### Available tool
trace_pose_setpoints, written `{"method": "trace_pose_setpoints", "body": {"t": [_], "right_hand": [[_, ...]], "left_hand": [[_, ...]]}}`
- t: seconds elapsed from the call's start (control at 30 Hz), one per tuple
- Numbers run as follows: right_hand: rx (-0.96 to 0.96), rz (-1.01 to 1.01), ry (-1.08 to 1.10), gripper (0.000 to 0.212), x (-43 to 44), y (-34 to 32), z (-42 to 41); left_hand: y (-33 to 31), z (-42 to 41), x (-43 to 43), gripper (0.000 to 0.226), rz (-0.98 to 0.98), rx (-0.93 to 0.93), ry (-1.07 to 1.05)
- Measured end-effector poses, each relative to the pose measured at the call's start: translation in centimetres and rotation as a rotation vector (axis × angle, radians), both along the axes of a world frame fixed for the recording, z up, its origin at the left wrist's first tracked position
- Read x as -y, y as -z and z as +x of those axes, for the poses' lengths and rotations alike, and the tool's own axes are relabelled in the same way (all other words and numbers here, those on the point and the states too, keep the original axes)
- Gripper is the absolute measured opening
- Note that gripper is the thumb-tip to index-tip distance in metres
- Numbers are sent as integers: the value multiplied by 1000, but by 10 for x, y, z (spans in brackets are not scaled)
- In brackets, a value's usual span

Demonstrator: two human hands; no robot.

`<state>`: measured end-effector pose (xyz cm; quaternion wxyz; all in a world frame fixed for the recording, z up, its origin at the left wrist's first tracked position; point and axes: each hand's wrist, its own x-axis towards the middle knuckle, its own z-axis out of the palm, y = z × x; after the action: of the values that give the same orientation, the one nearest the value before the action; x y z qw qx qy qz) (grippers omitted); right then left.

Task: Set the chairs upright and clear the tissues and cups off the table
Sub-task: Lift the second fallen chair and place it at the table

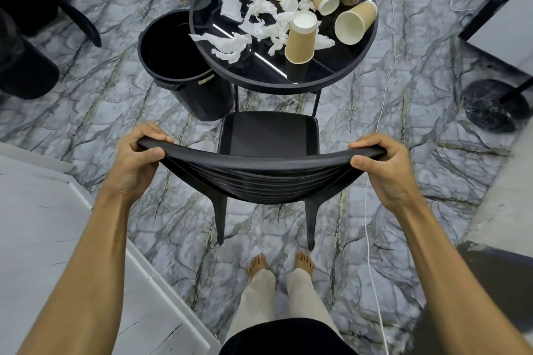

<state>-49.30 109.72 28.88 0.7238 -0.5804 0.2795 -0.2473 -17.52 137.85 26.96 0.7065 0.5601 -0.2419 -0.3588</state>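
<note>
Both hands, left (135,158) and right (383,164), clench the glossy black chair's (259,173) curved backrest; crumpled tissues (259,20) and paper cups (300,37) litter the round tabletop (259,75).

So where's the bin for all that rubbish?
The black bin stands on the marble floor at the left side of the round table, partly tucked under its rim, just beyond the chair that both hands grip.
</note>
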Motion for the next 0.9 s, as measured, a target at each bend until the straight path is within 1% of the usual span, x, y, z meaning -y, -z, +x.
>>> {"method": "trace_pose_setpoints", "body": {"t": [0.4, 0.57, 0.73, 0.83, 0.9], "right_hand": [[-2, 0, -42, 41, -20, 9, -19], [-33, 10, -71, 41, -31, 15, -34], [-54, 12, -94, 27, -44, 23, -50], [-70, 6, -116, 30, -52, 24, -58], [-83, 3, -113, 41, -57, 27, -63]], "left_hand": [[12, -9, -23, 42, 28, -5, 61], [20, -20, -38, 43, 61, -5, 83], [24, -32, -56, 45, 124, 15, 79], [26, -39, -67, 36, 162, 36, 80], [27, -45, -73, 27, 173, 45, 75]]}}
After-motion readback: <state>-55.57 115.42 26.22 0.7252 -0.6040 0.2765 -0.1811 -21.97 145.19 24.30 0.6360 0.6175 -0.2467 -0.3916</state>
